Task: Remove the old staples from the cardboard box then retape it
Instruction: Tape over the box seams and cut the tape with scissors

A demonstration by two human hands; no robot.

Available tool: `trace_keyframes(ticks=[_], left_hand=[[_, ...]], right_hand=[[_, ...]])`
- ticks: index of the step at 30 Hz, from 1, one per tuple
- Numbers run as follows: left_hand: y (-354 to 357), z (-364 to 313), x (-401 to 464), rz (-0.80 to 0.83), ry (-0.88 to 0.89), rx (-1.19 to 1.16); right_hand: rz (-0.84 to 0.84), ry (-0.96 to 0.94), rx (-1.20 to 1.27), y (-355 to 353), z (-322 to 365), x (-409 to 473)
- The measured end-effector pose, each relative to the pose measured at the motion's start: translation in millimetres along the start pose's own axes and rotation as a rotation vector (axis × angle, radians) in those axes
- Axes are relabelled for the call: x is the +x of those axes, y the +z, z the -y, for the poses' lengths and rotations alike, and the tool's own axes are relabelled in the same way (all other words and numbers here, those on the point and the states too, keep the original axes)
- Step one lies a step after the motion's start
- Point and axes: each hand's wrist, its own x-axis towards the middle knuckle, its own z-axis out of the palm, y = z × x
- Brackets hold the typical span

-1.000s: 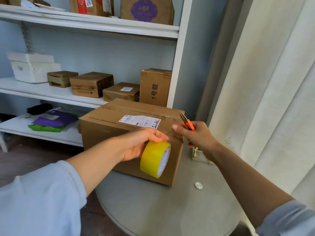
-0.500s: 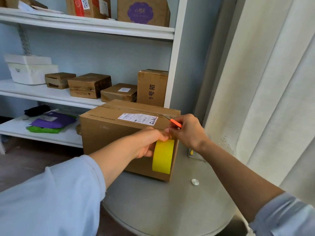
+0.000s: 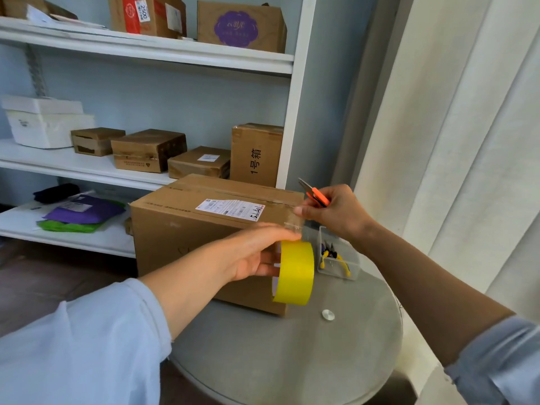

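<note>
A: What has changed since half a second ago?

B: The cardboard box [image 3: 204, 244] sits where it did on the round grey bench [image 3: 292, 361]. The right hand [image 3: 333, 214] has drawn back from the box's top corner toward 2 o'clock, so the orange-handled cutter [image 3: 315, 194] it grips shows its blades, pointing to 11 o'clock. Its fingertip touches the clear tape strip [image 3: 293, 222] at that corner. The left hand [image 3: 257, 252] has swung the yellow tape roll [image 3: 295, 273] out past the box's right edge; its fingers are hooked through the core, thumb on top.

A: Room to move?

B: Open bench lies at 6 o'clock of the box, down to the near rim. At 3 o'clock, a clear plastic tray [image 3: 339, 261] with yellow-handled tools stands just beside the box. A small silver disc [image 3: 328, 314] lies at 5 o'clock.

A: And the surroundings?

B: White shelves [image 3: 146, 51] at 10 to 12 o'clock carry smaller cartons and purple and green bags [image 3: 81, 214]; pale curtains [image 3: 467, 141] hang at 2 o'clock.
</note>
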Motion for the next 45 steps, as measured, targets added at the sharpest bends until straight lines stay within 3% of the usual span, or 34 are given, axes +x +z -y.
trace_keyframes(ticks=[7, 14, 28, 36, 45], left_hand=[[-3.9, 6.8, 1.1, -0.027, -0.107, 0.087], [-10.7, 4.6, 12.6, -0.050, -0.047, 0.095], [-8.0, 7.8, 30.4, -0.034, -0.130, 0.100], [-8.0, 13.9, 31.9, -0.135, -0.122, 0.104], [-8.6, 14.4, 30.4, -0.128, -0.141, 0.119]], right_hand=[[0.071, -0.040, -0.085, 5.7, 3.8, 3.0], [0.116, 0.093, -0.037, 15.4, -14.9, 14.9], [0.256, 0.290, 0.130, 20.5, -39.1, 26.2], [0.334, 0.295, 0.078, 21.2, -34.4, 28.0], [0.377, 0.282, -0.006, 22.7, -33.9, 30.9]])
